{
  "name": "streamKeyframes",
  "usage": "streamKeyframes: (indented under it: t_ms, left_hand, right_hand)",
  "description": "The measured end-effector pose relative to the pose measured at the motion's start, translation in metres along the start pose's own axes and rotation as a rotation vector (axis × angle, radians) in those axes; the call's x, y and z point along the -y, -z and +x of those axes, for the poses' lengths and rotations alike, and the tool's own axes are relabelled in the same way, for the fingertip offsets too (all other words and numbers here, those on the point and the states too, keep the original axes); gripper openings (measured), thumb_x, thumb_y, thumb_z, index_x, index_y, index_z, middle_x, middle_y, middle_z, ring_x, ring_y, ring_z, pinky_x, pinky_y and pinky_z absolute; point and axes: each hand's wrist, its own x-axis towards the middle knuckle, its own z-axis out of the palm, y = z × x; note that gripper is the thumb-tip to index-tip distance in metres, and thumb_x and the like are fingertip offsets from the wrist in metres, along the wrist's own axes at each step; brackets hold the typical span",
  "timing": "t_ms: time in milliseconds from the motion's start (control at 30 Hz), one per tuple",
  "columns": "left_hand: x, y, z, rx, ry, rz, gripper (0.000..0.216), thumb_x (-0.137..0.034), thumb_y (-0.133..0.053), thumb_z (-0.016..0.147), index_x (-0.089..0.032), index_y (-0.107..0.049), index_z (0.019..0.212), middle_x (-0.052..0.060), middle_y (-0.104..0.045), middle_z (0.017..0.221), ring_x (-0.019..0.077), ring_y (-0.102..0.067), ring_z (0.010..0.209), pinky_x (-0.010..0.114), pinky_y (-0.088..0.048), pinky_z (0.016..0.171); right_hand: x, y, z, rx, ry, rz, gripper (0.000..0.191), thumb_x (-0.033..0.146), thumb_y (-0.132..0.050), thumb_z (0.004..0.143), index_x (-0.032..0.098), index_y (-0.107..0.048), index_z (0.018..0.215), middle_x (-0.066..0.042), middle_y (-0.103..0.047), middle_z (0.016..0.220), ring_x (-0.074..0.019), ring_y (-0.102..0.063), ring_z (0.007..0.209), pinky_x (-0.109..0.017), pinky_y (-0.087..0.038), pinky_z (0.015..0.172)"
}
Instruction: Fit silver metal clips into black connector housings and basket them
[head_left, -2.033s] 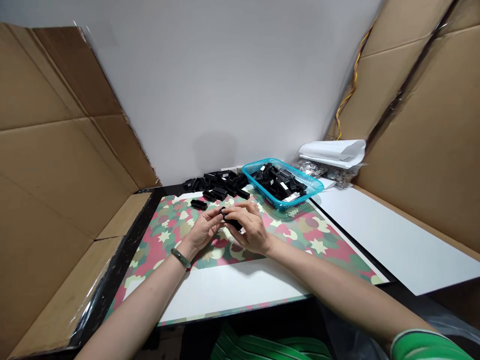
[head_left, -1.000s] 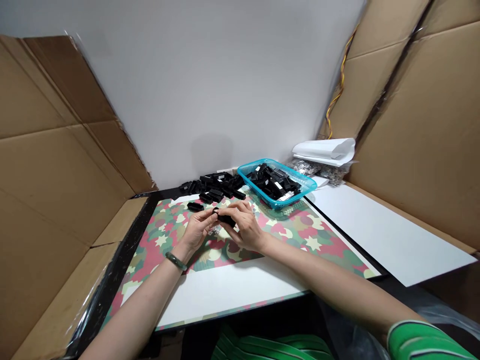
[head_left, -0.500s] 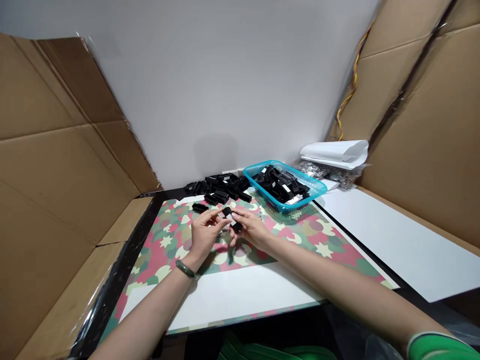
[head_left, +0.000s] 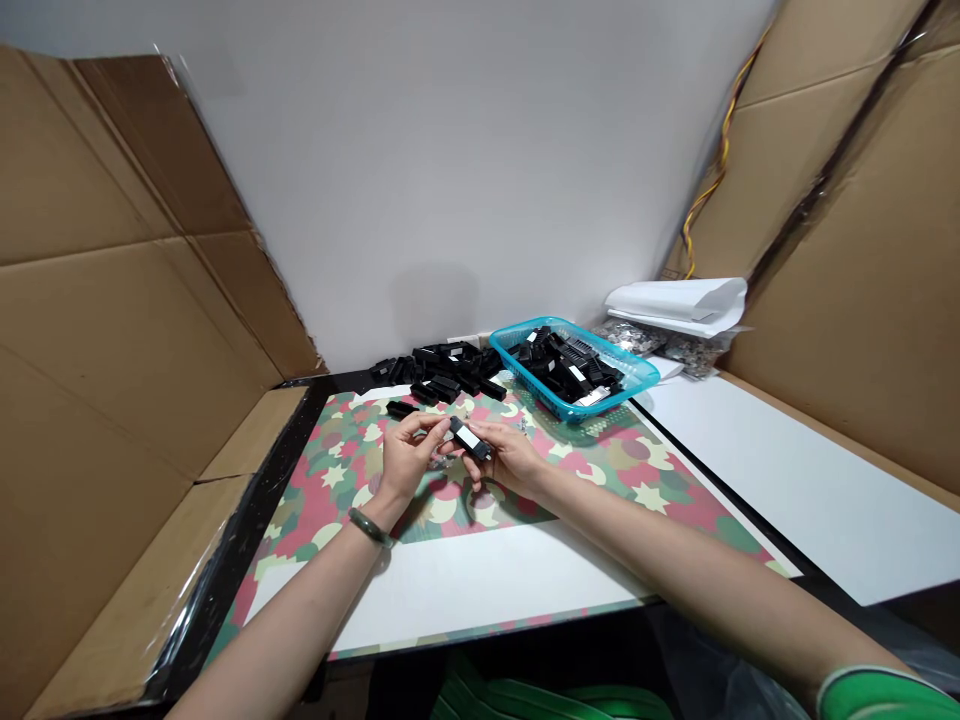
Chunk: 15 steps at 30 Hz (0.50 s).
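The left hand (head_left: 406, 462) and right hand (head_left: 515, 458) pinch a black part (head_left: 470, 438) between them, fingers curled. Loose black pieces (head_left: 444, 386) lie heaped beyond, beside a loaded blue basket (head_left: 640, 377).

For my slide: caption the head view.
Left hand and right hand hold a white-labelled black part near a blue basket.

light even, cool, moderately bright, seemingly from above. wall (head_left: 480, 170) palest mid-frame, dimmer at top left; faint, soft-edged shadow (head_left: 435, 295) low on it. soft shading under the forearms (head_left: 660, 528) on white sheet (head_left: 465, 590). glare streaks on plastic (head_left: 174, 632), lower left. wide-angle stretch: cardboard (head_left: 855, 280) leans outward at the edges. pile (head_left: 446, 385) loses detail in its blacks; held part (head_left: 471, 439) fairly sharp, label (head_left: 466, 435) bright.
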Motion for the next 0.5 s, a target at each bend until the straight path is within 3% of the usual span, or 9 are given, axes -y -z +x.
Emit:
streamKeyframes:
  t_ms: [100,200,300,500]
  left_hand:
    - [-0.0006,-0.0016,-0.0007,-0.050,-0.050,0.050,0.012,-0.031,-0.081,0.070,-0.019,-0.078,0.072,0.004,-0.068,0.077,0.0127,-0.057,0.059,0.023,-0.044,0.050]
    - [-0.0047,-0.0025,-0.0026,-0.094,-0.109,0.067,0.005,-0.024,-0.081,0.069,-0.019,-0.079,0.068,0.007,-0.071,0.077,0.0172,-0.062,0.072,0.026,-0.048,0.063]
    - [-0.0081,-0.0018,-0.0034,-0.100,-0.162,0.102,0.004,-0.020,-0.080,0.070,-0.020,-0.079,0.066,0.006,-0.071,0.073,0.0177,-0.062,0.072,0.028,-0.047,0.071]
    - [-0.0032,0.0009,-0.0008,-0.087,-0.121,0.096,0.017,-0.026,-0.078,0.071,-0.019,-0.072,0.057,0.004,-0.065,0.065,0.0153,-0.057,0.062,0.025,-0.043,0.055]
  right_hand:
    - [-0.0012,0.0007,0.0000,-0.020,0.005,0.010,0.027,0.035,-0.063,0.089,0.012,-0.064,0.103,0.000,-0.061,0.055,-0.0106,-0.048,0.040,-0.022,-0.043,0.040]
    - [-0.0025,0.0020,0.0004,-0.026,-0.003,0.043,0.029,0.034,-0.068,0.084,0.014,-0.065,0.105,-0.002,-0.066,0.065,-0.0073,-0.043,0.041,-0.019,-0.035,0.039]
    - [-0.0027,0.0023,0.0007,0.027,-0.011,0.046,0.030,0.035,-0.070,0.082,0.015,-0.066,0.103,-0.004,-0.069,0.072,-0.0058,-0.039,0.041,-0.019,-0.032,0.040]
    - [-0.0030,0.0003,0.0003,0.045,0.001,0.039,0.027,0.037,-0.075,0.077,0.015,-0.067,0.091,-0.006,-0.071,0.076,-0.0053,-0.037,0.042,-0.020,-0.025,0.041]
